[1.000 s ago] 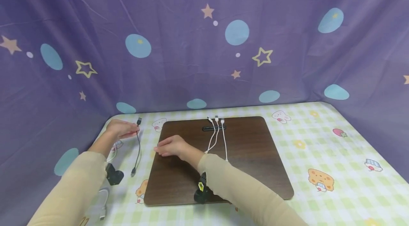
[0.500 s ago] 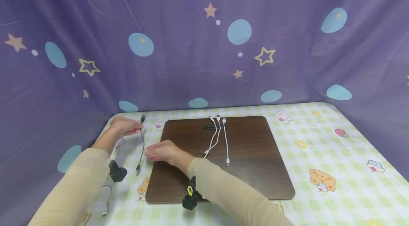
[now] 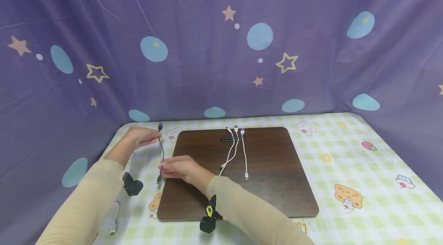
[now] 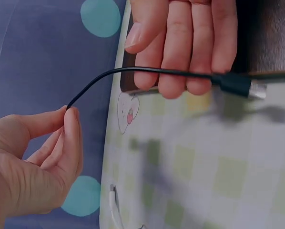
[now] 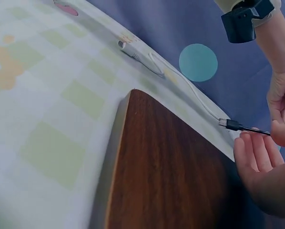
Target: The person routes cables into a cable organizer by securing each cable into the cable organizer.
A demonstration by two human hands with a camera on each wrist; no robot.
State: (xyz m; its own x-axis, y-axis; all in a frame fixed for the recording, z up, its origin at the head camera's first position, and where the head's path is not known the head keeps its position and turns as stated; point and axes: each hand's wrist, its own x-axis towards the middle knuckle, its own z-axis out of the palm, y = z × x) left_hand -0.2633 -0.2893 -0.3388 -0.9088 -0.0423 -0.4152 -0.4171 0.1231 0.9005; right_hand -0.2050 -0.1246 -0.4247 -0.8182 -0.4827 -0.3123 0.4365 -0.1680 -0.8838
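My left hand (image 3: 143, 136) pinches a short black USB cable (image 3: 162, 149) between thumb and fingertips, just below its wide USB plug (image 3: 160, 126). Held up over the left edge of the brown board (image 3: 204, 199), the cable bends down toward my right hand (image 3: 178, 168). In the left wrist view, the black cord (image 4: 176, 72) lies across the nearly straight fingers of my right hand (image 4: 180, 38), its thumb apart from the cord. The smaller connector (image 5: 233, 125) sticks out past those fingers in the right wrist view.
Three white cables lie on the board, one of them (image 3: 245, 152) straight at the right, near a dark slot (image 3: 225, 139). Another white cable (image 3: 115, 218) lies on the checked tablecloth (image 3: 363, 160) at left. A purple curtain (image 3: 207, 45) hangs behind the table.
My left hand has carried the black cable to the right, toward the board. The right hand moved left and down, then came to the cable's lower part.
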